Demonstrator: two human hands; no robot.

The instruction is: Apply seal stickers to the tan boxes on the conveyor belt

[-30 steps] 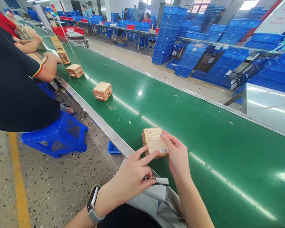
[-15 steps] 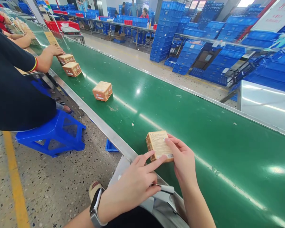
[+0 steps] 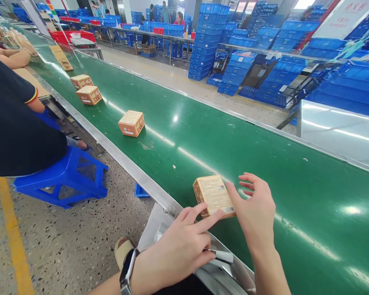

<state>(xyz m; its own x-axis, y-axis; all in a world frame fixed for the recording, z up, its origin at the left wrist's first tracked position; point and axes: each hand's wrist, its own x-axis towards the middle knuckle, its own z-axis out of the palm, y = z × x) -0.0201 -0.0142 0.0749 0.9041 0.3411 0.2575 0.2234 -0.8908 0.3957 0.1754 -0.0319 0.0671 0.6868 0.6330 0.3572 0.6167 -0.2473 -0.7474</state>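
A small tan-and-brown cardboard box (image 3: pixel 217 192) rests on the green conveyor belt in front of me, its printed face with a barcode turned up. My left hand (image 3: pixel 184 237) reaches over the belt's near edge, with index and middle fingertips touching the box's near side. Its thumb and curled fingers close on a white, rolled-looking strip (image 3: pixel 224 256) with a dark part; its exact kind is unclear. My right hand (image 3: pixel 255 209) is open at the box's right edge, fingers lifted and apart. The thumb is close to the box; whether it touches is unclear. A small coloured patch shows on the top face.
Farther up the belt (image 3: pixel 178 106) stand more boxes, one (image 3: pixel 131 123) nearest and two beyond. A flat cardboard piece (image 3: pixel 60 57) lies past them. At left a co-worker sits on a blue stool (image 3: pixel 64 176). A metal rail (image 3: pixel 126 164) edges the belt; blue crates (image 3: pixel 207 41) are stacked beyond.
My right hand has let go of the box and moved right, its fingers opening. A coloured patch now shows where its thumb was. The co-worker's hand has left the far boxes.
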